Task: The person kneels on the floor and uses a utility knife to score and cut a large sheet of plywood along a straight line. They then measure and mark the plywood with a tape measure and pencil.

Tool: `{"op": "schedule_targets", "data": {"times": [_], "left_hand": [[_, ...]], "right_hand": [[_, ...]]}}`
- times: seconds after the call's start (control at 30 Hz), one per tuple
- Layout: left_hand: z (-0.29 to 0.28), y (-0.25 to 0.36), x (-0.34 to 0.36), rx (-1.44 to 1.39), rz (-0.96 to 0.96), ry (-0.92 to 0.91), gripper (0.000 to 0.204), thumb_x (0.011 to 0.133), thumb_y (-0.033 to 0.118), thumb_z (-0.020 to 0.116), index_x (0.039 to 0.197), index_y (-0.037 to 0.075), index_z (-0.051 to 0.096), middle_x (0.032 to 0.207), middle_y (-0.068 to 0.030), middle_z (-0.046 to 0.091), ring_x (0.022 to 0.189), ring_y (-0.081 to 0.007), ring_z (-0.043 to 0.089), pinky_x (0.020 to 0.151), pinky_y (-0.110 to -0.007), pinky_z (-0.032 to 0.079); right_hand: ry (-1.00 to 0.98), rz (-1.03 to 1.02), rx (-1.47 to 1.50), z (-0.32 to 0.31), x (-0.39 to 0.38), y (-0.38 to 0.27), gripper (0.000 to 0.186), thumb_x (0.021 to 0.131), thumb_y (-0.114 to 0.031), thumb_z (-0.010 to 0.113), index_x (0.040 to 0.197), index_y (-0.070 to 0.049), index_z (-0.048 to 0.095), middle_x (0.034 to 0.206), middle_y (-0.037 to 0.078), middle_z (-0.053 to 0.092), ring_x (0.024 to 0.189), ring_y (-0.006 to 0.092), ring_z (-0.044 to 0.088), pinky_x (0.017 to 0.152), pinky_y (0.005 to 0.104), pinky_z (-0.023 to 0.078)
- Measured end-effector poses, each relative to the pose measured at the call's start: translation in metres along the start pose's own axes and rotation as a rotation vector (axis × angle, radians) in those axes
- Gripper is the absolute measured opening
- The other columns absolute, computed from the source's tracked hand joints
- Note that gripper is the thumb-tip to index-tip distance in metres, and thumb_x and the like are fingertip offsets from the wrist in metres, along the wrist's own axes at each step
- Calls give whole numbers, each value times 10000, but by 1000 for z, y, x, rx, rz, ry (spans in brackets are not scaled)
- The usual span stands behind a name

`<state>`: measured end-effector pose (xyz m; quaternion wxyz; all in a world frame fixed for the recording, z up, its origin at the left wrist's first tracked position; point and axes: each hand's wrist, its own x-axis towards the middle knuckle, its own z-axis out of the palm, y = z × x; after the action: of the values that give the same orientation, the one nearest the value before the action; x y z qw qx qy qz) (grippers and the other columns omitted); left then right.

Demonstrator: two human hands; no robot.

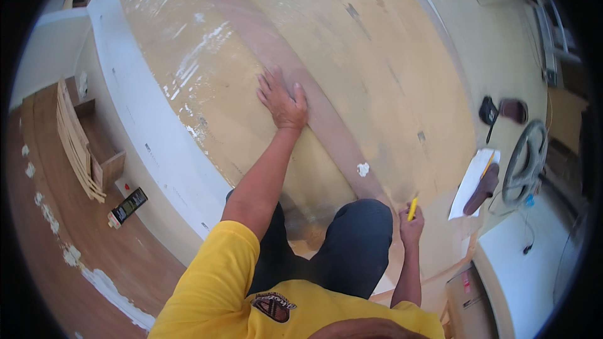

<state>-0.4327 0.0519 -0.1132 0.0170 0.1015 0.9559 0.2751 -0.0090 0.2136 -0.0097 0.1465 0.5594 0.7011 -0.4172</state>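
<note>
Yellow T-shirt (333, 301) fills six o'clock. Left hand (286, 107), spread and gripping nothing, straddles the mauve strip's (330, 119) nine-o'clock edge; right hand (411, 227), four o'clock, clasps a yellow stick-like tool (412, 208). Tan panel (402, 56) lies open toward one.

1. Bright yellow: the slim tool (412, 208) in the right hand's (411, 226) fingers.
2. Dusky pinkish-brown: the strip (336, 135) partly beneath the left hand's (289, 112) fingers.
3. Tan with grey smudges, streaked shiny white left of the left fingers: the broad surface (377, 75).
4. Plain white: the sheet (467, 181) right of the right fingers; purplish-brown, the slipper (483, 189) on it.
</note>
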Motion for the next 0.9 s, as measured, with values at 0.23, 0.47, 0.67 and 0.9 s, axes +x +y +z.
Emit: {"op": "schedule_targets", "data": {"times": [0.23,0.47,0.67,0.9], "left_hand": [[-6,0,-1,-26,-26,-54,741,897,346,537,1517,11,309,1580,-288,221,1481,-478,115,1175,-619,32],[-5,-1,-4,-9,-12,-74,753,885,328,557,1517,7,305,1572,-291,239,1472,-493,142,1168,-634,45],[-8,-2,-8,-19,-24,-122,775,854,295,594,1504,-6,297,1543,-336,252,1453,-537,146,1145,-674,61],[-8,-5,-12,-11,-68,-153,693,842,354,630,1422,36,423,1494,-302,341,1426,-517,225,1137,-676,126]], "right_hand": [[213,-613,-94,16,171,-271,549,888,-101,549,1403,50,434,1301,271,540,1243,412,503,1076,448,374],[183,-1185,-86,145,305,-516,482,868,-134,628,1336,-93,519,1138,125,622,1006,353,614,882,475,498],[396,-1128,-265,212,348,-634,434,878,-259,664,1281,-132,568,1101,84,649,1008,284,609,872,450,466],[618,-985,-367,253,351,-672,406,909,-303,631,1275,-133,579,1138,70,601,1088,289,545,946,490,386]]}}
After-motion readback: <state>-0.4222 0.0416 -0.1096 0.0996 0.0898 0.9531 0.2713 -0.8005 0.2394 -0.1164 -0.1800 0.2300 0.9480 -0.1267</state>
